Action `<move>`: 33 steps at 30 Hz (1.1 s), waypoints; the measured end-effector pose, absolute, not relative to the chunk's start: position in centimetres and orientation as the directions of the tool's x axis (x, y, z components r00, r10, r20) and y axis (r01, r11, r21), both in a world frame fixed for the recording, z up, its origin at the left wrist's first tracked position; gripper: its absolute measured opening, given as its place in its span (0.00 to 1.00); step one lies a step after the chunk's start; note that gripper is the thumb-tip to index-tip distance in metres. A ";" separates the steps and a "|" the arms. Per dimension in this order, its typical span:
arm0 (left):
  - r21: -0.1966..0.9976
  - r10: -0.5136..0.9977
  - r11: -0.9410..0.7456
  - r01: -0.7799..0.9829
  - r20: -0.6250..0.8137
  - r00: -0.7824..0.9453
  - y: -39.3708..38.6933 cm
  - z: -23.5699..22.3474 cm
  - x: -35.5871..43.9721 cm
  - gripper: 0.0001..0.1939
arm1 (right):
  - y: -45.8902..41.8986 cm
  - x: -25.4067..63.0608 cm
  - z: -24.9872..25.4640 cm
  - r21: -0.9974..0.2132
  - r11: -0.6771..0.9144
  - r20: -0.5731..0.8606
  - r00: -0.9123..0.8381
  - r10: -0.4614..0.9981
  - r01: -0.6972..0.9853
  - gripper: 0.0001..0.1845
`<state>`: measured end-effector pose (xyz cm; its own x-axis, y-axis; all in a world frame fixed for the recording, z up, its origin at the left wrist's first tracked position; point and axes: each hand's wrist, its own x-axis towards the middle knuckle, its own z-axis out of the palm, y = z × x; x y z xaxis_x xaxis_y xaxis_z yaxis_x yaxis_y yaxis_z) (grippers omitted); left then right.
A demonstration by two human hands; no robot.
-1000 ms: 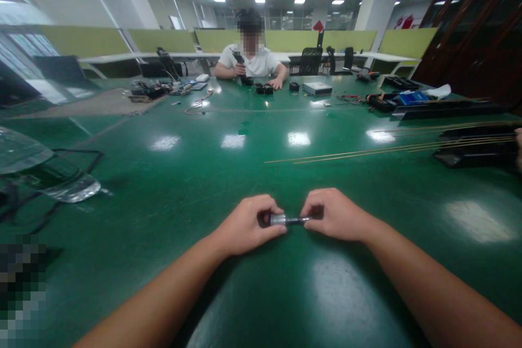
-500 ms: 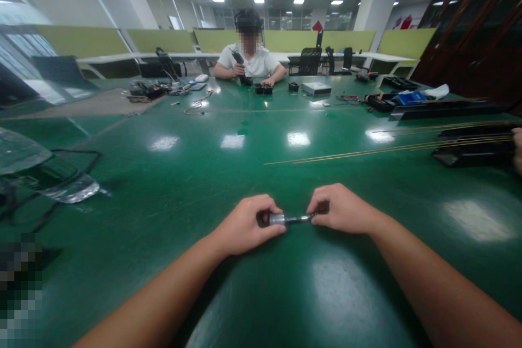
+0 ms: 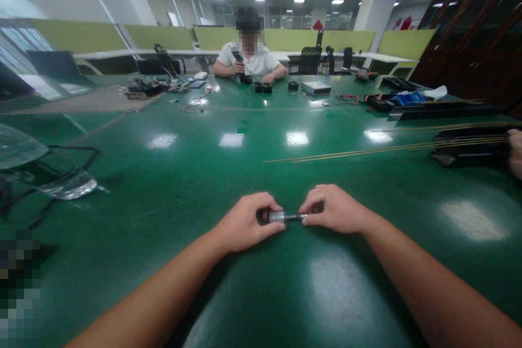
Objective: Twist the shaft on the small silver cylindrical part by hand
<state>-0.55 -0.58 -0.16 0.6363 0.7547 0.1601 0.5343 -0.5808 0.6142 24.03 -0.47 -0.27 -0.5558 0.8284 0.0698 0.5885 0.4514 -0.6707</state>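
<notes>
A short silver cylinder point(image 3: 277, 217) with a thin dark shaft point(image 3: 292, 217) lies level between my hands, low over the green table point(image 3: 204, 174) or resting on it. I cannot tell its exact kind. The thumb and fingers of my left hand point(image 3: 250, 223) are closed around the cylinder. My right hand point(image 3: 332, 209) pinches the shaft towards its right end, and its fingertips cover that end. A small gap with bare shaft separates the two hands.
A clear plastic bottle point(image 3: 69, 182) lies at the left by dark cables. Thin brass-coloured rods point(image 3: 346, 153) stick out from black trays point(image 3: 468, 155) at the right, beside another person's hand point(image 3: 515, 152). Across the table sits a person point(image 3: 248, 57) behind small black parts point(image 3: 263, 87).
My right hand has moved left along the shaft, closer to the cylinder, so less of the shaft shows. My left hand keeps its hold in nearly the same place.
</notes>
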 end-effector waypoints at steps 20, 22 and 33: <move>0.657 0.788 -0.530 0.536 0.147 0.598 -0.7 -0.2 -0.5 0.09 | -1.5 21.1 -1.9 -0.610 0.588 0.330 -0.503 0.799 0.532 0.04; 0.650 0.786 -0.533 0.542 0.143 0.601 -0.7 -0.2 -0.6 0.09 | -1.5 21.1 -1.9 -0.610 0.588 0.331 -0.503 0.798 0.531 0.05; 0.658 0.785 -0.520 0.545 0.117 0.608 -0.7 -0.2 -0.6 0.09 | -1.5 21.1 -1.7 -0.591 0.596 0.321 -0.519 0.792 0.544 0.04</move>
<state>-0.60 -0.70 -0.19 0.6083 0.7850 0.1171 0.5446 -0.5201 0.6580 21.15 -1.53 -1.74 -0.5193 0.7921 0.3208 0.5442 0.5959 -0.5905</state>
